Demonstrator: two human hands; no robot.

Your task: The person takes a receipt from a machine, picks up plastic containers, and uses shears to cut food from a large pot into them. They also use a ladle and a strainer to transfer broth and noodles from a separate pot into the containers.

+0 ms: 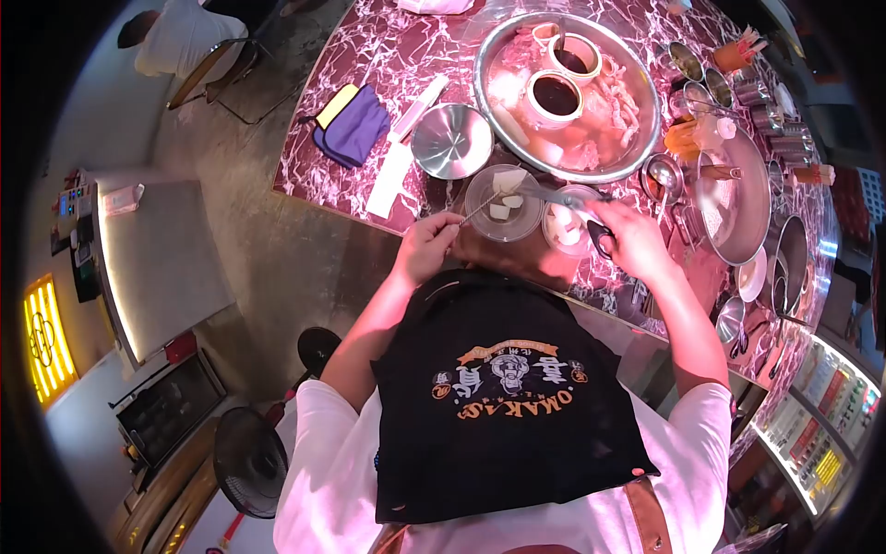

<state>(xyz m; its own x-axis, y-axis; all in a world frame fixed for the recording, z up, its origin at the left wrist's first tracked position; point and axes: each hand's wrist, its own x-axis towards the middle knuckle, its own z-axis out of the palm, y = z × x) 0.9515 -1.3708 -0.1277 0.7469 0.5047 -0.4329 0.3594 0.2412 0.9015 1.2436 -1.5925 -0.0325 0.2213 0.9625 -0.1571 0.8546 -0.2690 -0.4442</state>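
Observation:
Pinched in my left hand (431, 245) is a thin twisted metal stick (475, 210), its far end over a clear plastic bowl (533, 223). White chunks (499, 211) lie in that bowl. My right hand (629, 240) grips scissors (602, 242) with black handles, the grey blades reaching left over the same bowl. Below the right hand's wrist side, a second clear bowl (565, 247) holds more white pieces. Both bowls stand near the table's front edge.
Behind the bowls stand a steel bowl (452, 140) and a large metal basin (489, 115) of meat with two cups of dark sauce. A purple cloth (351, 137) lies left. Ladles, a wide pan (759, 198) and several containers crowd the right. A seated person (189, 42) is far left.

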